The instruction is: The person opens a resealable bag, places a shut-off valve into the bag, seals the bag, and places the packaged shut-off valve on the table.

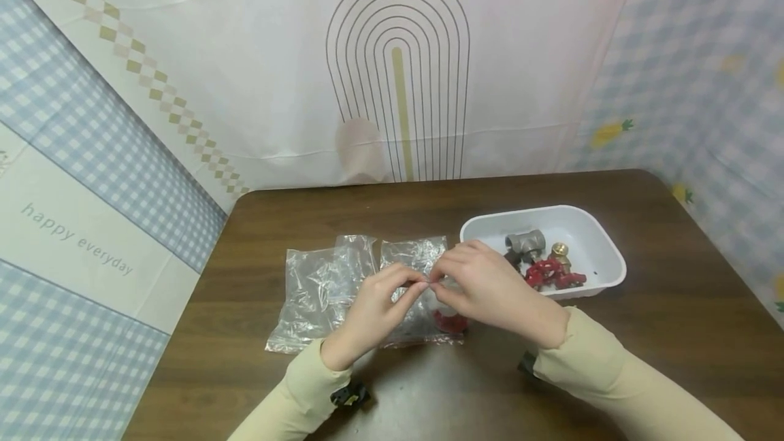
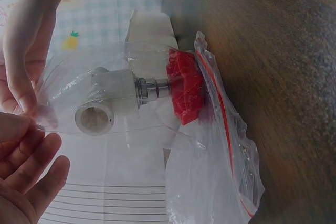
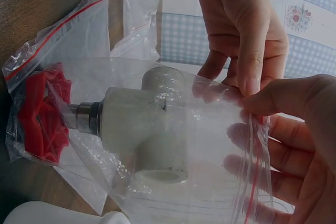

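Both hands meet at the top edge of a clear zip bag (image 3: 205, 124), left hand (image 1: 376, 301) and right hand (image 1: 486, 284) each pinching it between thumb and fingers. Inside hangs a valve with a pale grey T-shaped body (image 2: 113, 95), a metal stem (image 2: 156, 88) and a red handwheel (image 3: 46, 114) at the bottom. The wheel end is close over the table, overlapping a flat zip bag in the wrist views. Fingertips of the two hands nearly touch along the bag's red zip line (image 3: 254, 177).
Flat clear plastic bags (image 1: 309, 295) lie on the brown wooden table (image 1: 674, 332) left of and beneath the hands. At the right stands a white tray (image 1: 597, 237) with red-handled valves (image 1: 551, 272), grey pipe fittings (image 1: 525, 242) and a brass piece (image 1: 560, 249). Printed cloths hang behind.
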The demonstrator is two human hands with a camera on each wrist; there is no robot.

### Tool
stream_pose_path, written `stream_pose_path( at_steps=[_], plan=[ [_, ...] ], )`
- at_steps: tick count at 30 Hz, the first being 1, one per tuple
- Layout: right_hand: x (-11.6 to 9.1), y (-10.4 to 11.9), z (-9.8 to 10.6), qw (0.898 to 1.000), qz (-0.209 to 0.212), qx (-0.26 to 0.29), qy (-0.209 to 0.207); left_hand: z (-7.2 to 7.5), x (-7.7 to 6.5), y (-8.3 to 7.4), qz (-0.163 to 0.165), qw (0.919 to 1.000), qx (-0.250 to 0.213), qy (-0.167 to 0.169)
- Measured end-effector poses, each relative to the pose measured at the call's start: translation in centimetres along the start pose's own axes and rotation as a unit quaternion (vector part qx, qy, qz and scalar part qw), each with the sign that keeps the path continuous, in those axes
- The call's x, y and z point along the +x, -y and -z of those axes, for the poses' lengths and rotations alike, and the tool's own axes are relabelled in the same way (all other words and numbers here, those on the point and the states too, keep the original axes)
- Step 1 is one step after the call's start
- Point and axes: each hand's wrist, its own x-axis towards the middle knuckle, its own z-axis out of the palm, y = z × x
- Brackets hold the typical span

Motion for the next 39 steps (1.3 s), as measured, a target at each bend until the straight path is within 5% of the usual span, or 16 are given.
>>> stream_pose_path(
  at_steps=[15,33,39],
  plan=[
    [-0.2,-0.3,-0.6,0.999,0.033,0.002,0.019,0.1,-0.1,0.5,-0.051,0.9987,-0.003,-0.004],
    [-0.8,-0.4,-1.5,0.996,0.079,-0.032,-0.001,-0.2,-1.0,0.7,-0.024,0.9996,0.014,0.005],
    [-0.7,-0.6,-1.5,0.995,0.090,-0.038,-0.012,-0.2,-0.7,0.7,-0.071,0.9950,0.071,-0.002]
  ],
)
